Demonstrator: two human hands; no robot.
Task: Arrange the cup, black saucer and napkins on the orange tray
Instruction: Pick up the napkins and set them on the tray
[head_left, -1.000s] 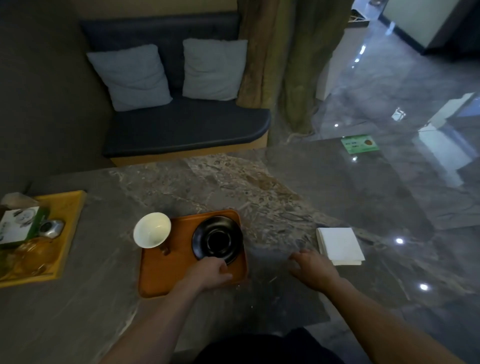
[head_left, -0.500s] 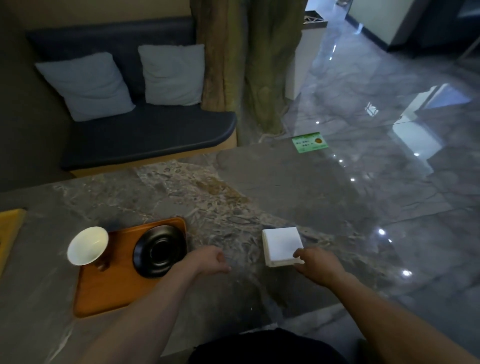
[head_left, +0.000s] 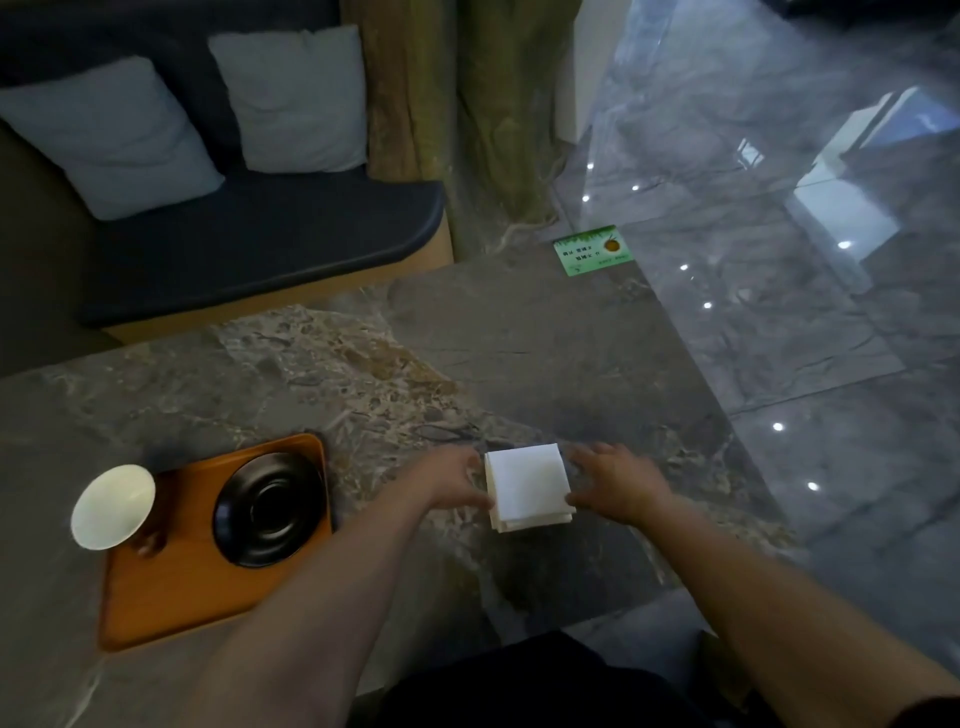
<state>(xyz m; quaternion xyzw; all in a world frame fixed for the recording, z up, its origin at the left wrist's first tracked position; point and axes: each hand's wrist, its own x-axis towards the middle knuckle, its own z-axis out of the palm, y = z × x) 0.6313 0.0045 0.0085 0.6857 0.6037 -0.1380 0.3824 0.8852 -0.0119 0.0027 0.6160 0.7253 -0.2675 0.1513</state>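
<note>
A white stack of napkins (head_left: 527, 486) lies on the marble table, right of the orange tray (head_left: 182, 597). My left hand (head_left: 449, 480) presses against the stack's left edge and my right hand (head_left: 613, 483) against its right edge, so both hands clasp it between them. The black saucer (head_left: 270, 509) sits on the tray's far right part. A white cup (head_left: 113, 505) stands at the tray's far left corner, its rim overhanging the tray's edge.
The marble table (head_left: 519, 364) ends at the right above a glossy floor. A green card (head_left: 592, 250) lies at the table's far right corner. A dark bench with two grey cushions (head_left: 285, 98) stands behind the table.
My left hand left the saucer and moved right to the napkin stack. My right hand came to the stack's right side. The view has shifted right, so the yellow tray at left is out of sight.
</note>
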